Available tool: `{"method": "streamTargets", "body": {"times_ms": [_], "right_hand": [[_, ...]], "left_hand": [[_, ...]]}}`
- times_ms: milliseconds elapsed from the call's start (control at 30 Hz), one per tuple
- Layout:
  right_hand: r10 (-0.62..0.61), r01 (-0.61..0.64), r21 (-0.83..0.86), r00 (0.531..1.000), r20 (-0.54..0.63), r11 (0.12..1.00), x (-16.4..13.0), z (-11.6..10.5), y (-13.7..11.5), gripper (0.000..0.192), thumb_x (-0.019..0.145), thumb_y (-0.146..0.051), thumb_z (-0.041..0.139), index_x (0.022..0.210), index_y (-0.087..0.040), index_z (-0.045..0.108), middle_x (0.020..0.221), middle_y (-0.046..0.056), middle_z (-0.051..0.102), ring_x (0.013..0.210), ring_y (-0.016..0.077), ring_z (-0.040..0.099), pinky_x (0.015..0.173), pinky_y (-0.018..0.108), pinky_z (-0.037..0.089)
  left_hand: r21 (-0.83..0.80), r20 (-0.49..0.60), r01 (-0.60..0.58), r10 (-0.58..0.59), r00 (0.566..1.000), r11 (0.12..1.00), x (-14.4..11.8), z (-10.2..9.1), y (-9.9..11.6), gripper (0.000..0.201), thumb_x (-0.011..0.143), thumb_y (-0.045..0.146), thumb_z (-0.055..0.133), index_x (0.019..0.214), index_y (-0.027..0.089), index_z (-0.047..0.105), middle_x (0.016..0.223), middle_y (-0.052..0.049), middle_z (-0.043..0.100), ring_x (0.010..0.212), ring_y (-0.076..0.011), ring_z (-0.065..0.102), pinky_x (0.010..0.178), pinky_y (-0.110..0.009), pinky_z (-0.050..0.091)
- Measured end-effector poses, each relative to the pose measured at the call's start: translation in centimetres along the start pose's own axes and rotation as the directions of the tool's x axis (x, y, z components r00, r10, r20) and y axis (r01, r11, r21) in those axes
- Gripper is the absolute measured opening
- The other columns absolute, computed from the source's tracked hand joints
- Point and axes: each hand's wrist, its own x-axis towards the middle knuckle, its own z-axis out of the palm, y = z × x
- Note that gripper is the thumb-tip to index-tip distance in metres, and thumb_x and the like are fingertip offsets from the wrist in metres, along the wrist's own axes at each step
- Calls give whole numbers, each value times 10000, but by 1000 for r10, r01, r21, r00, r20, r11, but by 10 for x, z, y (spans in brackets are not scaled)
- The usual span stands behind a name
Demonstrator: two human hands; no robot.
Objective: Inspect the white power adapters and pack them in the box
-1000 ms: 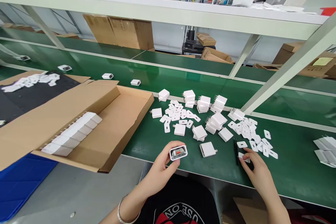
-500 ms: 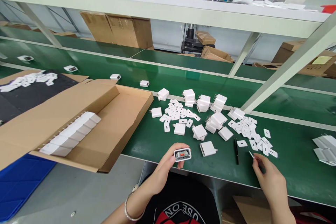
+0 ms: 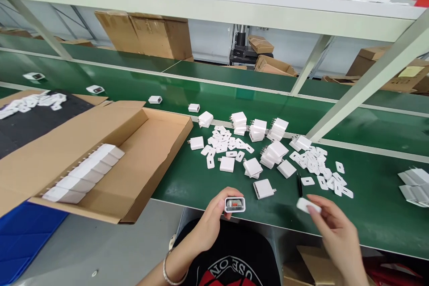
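Observation:
My left hand (image 3: 212, 214) is closed around a white charger housing (image 3: 235, 205); its open end faces up toward me and shows the port and parts inside. Between thumb and fingers, my right hand (image 3: 331, 221) pinches a small white cover plate (image 3: 307, 205) just above the bench. Black tweezers (image 3: 299, 184) lie behind that plate, partly hidden by it. A pile of loose cover plates (image 3: 313, 161) is beyond my right hand, and a second pile of plates (image 3: 221, 139) lies farther left. One charger (image 3: 263, 189) rests on the bench between my hands, with several stacked chargers (image 3: 274, 152) behind it.
An open cardboard box (image 3: 134, 187) on the left holds a row of white chargers (image 3: 85, 174). Several chargers stand spaced along a green conveyor belt (image 3: 127, 85) at the back. A slanted shelf post (image 3: 362, 85) rises at the right. More chargers (image 3: 415, 186) lie at the far right.
My right hand has lifted and moved left with the cover plate, turning its flat face into view. The left hand keeps the charger housing nearly in place. Chargers on the belt have shifted right.

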Motion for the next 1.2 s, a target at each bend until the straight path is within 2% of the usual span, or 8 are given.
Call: {"method": "streamTargets", "body": {"times_ms": [67,167,300,500,633,833,1033,1200], "right_hand": [[-21,4,133,991,130,991,-16,30,-27,357,900,-536,758,1082,-229,777,940,91,793,755,236,716,651,326,587],[-79,-1,254,949,306,967,-32,73,-60,269,957,-496,723,974,-233,776,841,60,737,680,192,642,614,301,542],[-147,-11,393,918,369,920,-35,104,-83,215,979,-444,713,952,-245,789,889,36,640,649,143,534,578,274,465],[-127,-69,404,890,439,912,-32,114,-80,144,962,-381,717,1009,-260,779,1010,23,554,650,112,499,577,267,437],[-49,-154,406,893,447,901,-35,119,-68,333,952,-445,739,1229,-272,676,1068,19,555,649,101,508,591,265,452],[-35,-289,419,788,615,861,-41,127,-61,483,1065,-651,504,1266,-233,638,903,6,587,695,137,500,602,260,440],[-19,-287,453,829,560,844,-43,139,-54,494,1041,-668,544,1216,-218,648,884,12,622,679,140,502,590,259,421],[-32,-209,422,867,497,882,-41,138,-47,438,1033,-623,587,1165,-213,668,815,3,597,712,161,535,665,279,462]], "left_hand": [[37,28,-32,31,999,999,0,5,-2,625,1117,610,218,1247,210,680,1214,-114,630,894,-218,568,741,-318,470],[133,57,-126,120,991,983,-1,10,-4,601,1124,599,225,1296,224,662,1256,-124,635,1110,-271,606,923,-378,504],[215,46,-152,145,988,965,-2,9,-5,577,1133,569,226,1342,223,638,1302,-136,638,1227,-293,595,1081,-443,475],[242,52,-167,159,986,956,-1,7,-8,404,1143,459,350,1338,239,628,1329,-124,643,1275,-283,590,1123,-446,466],[171,24,-192,191,981,966,-2,8,-12,408,1146,451,334,1326,242,635,1365,-132,615,1313,-295,568,1124,-452,468],[120,16,-190,189,982,974,-5,10,-20,410,1143,475,306,1313,269,617,1397,-114,493,1296,-287,527,1104,-443,461],[166,33,-156,153,988,974,-3,10,-22,439,1146,484,254,1376,279,567,1383,-115,444,1250,-275,523,1054,-437,483],[274,33,-115,111,993,955,1,7,-18,438,1149,487,292,1381,256,583,1304,-111,593,1191,-266,591,1038,-414,479]]}}
